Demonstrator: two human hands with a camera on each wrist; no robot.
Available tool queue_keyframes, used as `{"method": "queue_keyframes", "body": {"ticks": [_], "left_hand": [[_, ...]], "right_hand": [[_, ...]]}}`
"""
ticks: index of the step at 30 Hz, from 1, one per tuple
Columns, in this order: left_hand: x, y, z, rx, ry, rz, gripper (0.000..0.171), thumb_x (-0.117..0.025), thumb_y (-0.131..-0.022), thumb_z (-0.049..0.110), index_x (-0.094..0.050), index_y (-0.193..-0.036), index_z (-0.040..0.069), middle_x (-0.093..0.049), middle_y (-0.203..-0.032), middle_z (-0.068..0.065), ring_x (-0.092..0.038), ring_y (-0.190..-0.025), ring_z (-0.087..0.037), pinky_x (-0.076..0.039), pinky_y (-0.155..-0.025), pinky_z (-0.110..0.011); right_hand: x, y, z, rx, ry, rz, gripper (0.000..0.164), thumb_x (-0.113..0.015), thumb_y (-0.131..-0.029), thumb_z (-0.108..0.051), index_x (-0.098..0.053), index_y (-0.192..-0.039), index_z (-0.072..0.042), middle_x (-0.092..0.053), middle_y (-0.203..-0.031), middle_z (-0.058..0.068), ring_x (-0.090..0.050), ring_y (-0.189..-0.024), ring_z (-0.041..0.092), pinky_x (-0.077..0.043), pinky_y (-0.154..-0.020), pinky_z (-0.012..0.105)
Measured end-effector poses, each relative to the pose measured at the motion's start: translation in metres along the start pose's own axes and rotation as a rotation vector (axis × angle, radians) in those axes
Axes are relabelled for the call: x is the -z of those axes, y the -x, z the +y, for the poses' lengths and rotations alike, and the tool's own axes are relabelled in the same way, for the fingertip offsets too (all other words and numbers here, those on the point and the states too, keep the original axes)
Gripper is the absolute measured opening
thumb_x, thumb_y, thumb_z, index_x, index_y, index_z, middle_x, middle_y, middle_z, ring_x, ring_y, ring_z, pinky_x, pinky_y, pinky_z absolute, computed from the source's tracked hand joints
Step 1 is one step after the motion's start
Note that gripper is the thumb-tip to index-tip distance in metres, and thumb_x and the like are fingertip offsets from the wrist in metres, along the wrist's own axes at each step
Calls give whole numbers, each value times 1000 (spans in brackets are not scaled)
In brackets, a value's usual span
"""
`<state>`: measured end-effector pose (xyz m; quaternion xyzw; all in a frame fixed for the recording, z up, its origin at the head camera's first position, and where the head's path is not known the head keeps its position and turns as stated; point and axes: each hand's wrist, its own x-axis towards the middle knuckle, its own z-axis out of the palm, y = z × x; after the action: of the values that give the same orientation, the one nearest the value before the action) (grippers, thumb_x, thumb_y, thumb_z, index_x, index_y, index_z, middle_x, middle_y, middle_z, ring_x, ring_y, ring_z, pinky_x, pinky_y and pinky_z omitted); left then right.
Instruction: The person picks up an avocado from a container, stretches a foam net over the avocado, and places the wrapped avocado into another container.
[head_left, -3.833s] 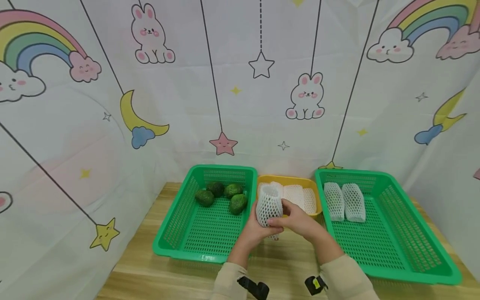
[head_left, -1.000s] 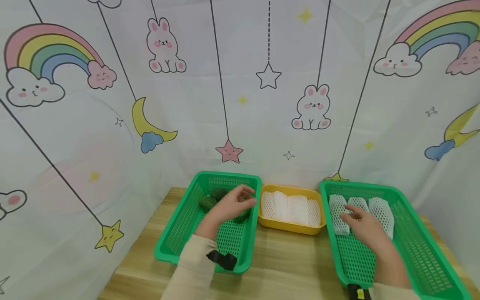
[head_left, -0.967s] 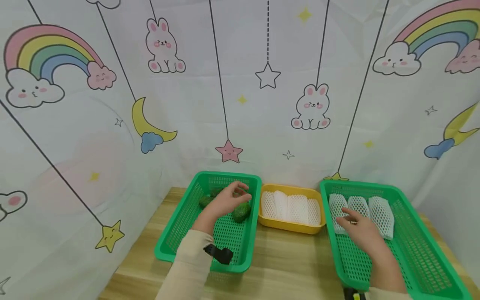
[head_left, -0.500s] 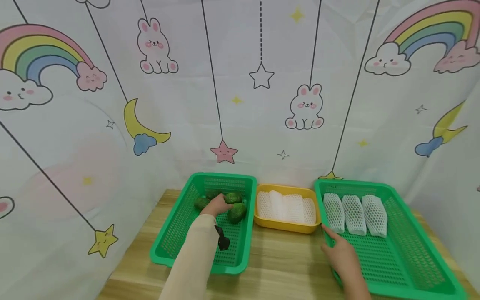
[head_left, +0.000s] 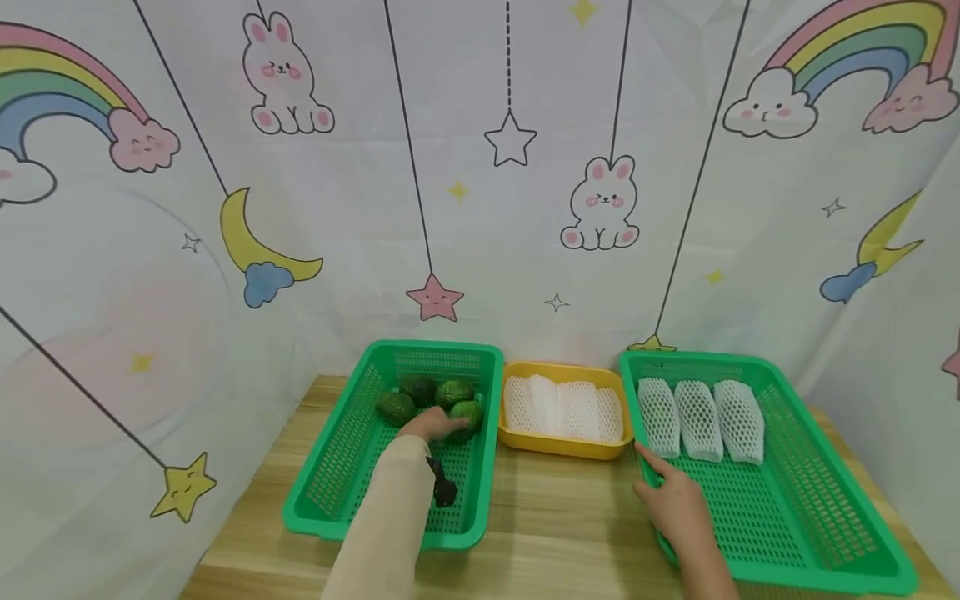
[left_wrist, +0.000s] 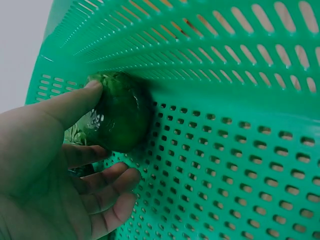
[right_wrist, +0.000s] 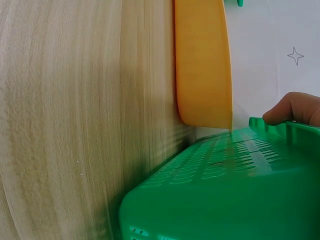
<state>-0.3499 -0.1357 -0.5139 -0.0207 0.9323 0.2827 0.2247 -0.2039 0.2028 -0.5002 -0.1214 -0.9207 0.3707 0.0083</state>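
Note:
In the head view, several dark green avocados lie at the back of the left green basket (head_left: 348,492). My left hand (head_left: 429,425) reaches down among them. In the left wrist view, its thumb and index finger pinch one avocado (left_wrist: 125,117), while the other fingers curl loosely below. My right hand (head_left: 678,504) rests with its fingertips on the near-left rim of the right green basket (head_left: 832,533). That basket holds three objects in white foam net sleeves (head_left: 697,421), lying side by side at the back; green shows faintly through the netting of one.
Between the baskets stands a yellow tray (head_left: 566,447) with several flat white foam nets (head_left: 577,408). Everything sits on a wooden table (head_left: 558,517). Behind hangs a white curtain (head_left: 360,208) printed with rabbits, stars and rainbows.
Earlier both hands held a white net sleeve; a third sleeved object now lies in the right basket. The left hand has lowered onto an avocado. The right hand has moved left to the basket rim.

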Motion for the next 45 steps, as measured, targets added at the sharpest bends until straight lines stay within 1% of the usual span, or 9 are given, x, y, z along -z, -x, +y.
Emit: {"method": "queue_keyframes", "body": {"ticks": [7,13,17,21,26,30,37,42,45], "left_hand": [[-4,0,-2,-9,37,-21,74,-57,-87,48,-39,-136,-5,-47,-130,-23,-52,-108,-38,-42,-88,-51],[-4,1,-3,-18,146,34,82,-67,-82,42,-33,-139,-6,-42,-134,-25,-52,-106,-38,-43,-86,-51],[3,4,-3,-51,218,65,84,-72,-79,36,-31,-139,-6,-41,-134,-25,-53,-103,-37,-45,-82,-51],[16,12,1,-94,217,102,78,-72,-81,33,-33,-138,-3,-44,-131,-24,-55,-97,-35,-46,-79,-51],[28,28,10,-189,194,206,66,-73,-80,29,-42,-133,5,-46,-130,-21,-51,-107,-36,-45,-82,-50],[29,47,17,-259,248,268,65,-76,-78,24,-44,-133,10,-44,-133,-21,-46,-116,-38,-43,-86,-52],[14,79,26,-355,410,320,63,-76,-78,21,-45,-133,14,-45,-129,-19,-48,-110,-36,-45,-80,-50],[-4,90,35,-409,525,303,63,-74,-79,13,-43,-134,12,-44,-127,-20,-49,-107,-37,-47,-77,-47],[-14,95,42,-433,573,287,63,-74,-79,10,-43,-135,12,-42,-130,-21,-48,-107,-37,-48,-73,-45]], "right_hand": [[1,1,-2,8,-10,7,56,-60,-83,-14,-47,-138,-15,-41,-53,2,-34,-41,12,-35,-43,30],[0,1,-2,-6,-23,7,56,-59,-83,-14,-47,-137,-15,-38,-50,0,-33,-40,11,-35,-42,29],[0,0,-1,-9,-28,6,57,-59,-82,-14,-47,-137,-15,-38,-51,0,-32,-40,10,-34,-41,28],[-1,-2,-1,-10,-28,3,57,-59,-82,-14,-47,-138,-15,-40,-53,1,-32,-40,10,-34,-41,27],[-1,-2,0,-12,-30,6,57,-59,-82,-15,-46,-138,-15,-40,-53,1,-34,-41,11,-35,-43,29],[1,-1,0,-19,-40,-8,58,-59,-82,-15,-45,-138,-16,-40,-54,1,-35,-42,12,-35,-43,30],[3,0,2,-37,-46,-27,58,-59,-82,-15,-45,-139,-15,-44,-66,7,-37,-46,14,-35,-46,31],[2,-1,2,-28,-35,-28,58,-58,-82,-14,-45,-139,-16,-49,-75,11,-37,-48,15,-35,-47,31],[1,0,2,-24,-38,-25,58,-58,-82,-14,-45,-139,-15,-55,-90,17,-38,-49,16,-35,-47,31]]}}
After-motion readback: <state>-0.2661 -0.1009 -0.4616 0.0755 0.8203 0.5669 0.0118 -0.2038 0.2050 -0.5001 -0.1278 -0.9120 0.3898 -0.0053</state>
